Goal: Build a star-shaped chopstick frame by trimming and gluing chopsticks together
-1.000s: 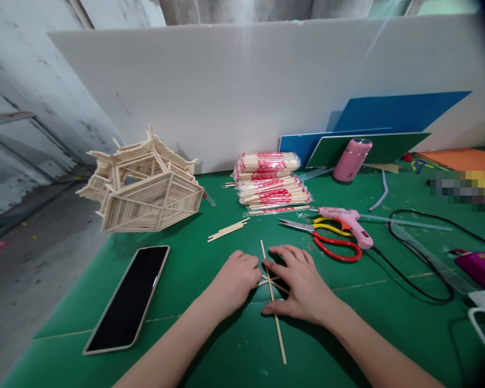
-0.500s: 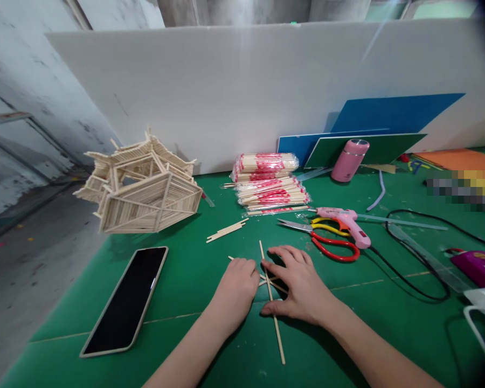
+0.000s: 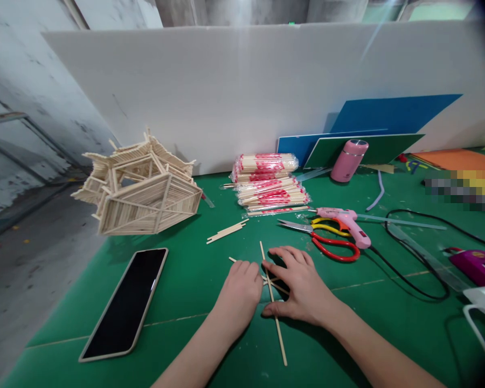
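On the green tabletop (image 3: pixel 210 253), right hand (image 3: pixel 303 285) lies flat and open over crossed thin wooden sticks (image 3: pixel 275 323), left hand (image 3: pixel 240 288) curled beside them, can't tell if it's gripping.

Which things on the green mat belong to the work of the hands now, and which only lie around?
In hand: long stick, short crossed sticks, touched by left hand and right hand.
Lying about: phone, wooden model, stick bundles, loose sticks, scissors, glue gun, pink bottle.
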Demonstrator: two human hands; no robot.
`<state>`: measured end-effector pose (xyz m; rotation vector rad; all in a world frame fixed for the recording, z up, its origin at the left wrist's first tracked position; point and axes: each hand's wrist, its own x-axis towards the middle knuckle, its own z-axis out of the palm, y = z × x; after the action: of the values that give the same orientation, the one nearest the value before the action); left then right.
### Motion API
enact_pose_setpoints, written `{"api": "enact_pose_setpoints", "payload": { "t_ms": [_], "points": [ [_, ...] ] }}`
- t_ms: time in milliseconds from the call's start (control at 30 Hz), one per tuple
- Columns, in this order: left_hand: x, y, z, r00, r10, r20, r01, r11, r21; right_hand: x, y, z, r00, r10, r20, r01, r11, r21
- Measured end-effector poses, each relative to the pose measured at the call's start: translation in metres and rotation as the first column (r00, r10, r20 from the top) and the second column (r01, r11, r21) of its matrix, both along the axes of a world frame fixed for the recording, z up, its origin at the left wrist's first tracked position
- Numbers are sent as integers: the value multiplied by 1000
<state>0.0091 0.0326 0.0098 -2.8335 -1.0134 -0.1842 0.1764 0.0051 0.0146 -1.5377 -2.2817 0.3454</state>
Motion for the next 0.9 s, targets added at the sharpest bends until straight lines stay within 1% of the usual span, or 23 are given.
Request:
{"api": "enact_pose_setpoints", "payload": {
  "t_ms": [333,500,633,733,800,833,900],
  "points": [
    [1,0,1,1000,-4,-20,4,1000,0,1,0,-2,1000,-1,4,1,1000,15],
    [1,-1,3,1000,14,-10,-14,1000,-12,-1,-1,-2,1000,-3,-17,3,1000,12],
    [0,0,2,1000,22,-2,-22,1000,-14,3,0,1,996,-4,-84,5,1000,15],
    [0,0,3,1000,19,4,-19,1000,-17,15,3,3,974,-83,-211,91,995,29],
    [0,-1,3,1000,20,10,-20,1000,-18,24,5,4,948,-130,-291,139,990,10],
    [-1,-1,4,1000,20,14,-20,1000,-18,27,5,5,944,-127,-306,131,991,-8],
    [-1,-1,4,1000,21,19,-21,1000,-18,30,4,6,959,-78,-271,65,996,-55]
  ]
}}
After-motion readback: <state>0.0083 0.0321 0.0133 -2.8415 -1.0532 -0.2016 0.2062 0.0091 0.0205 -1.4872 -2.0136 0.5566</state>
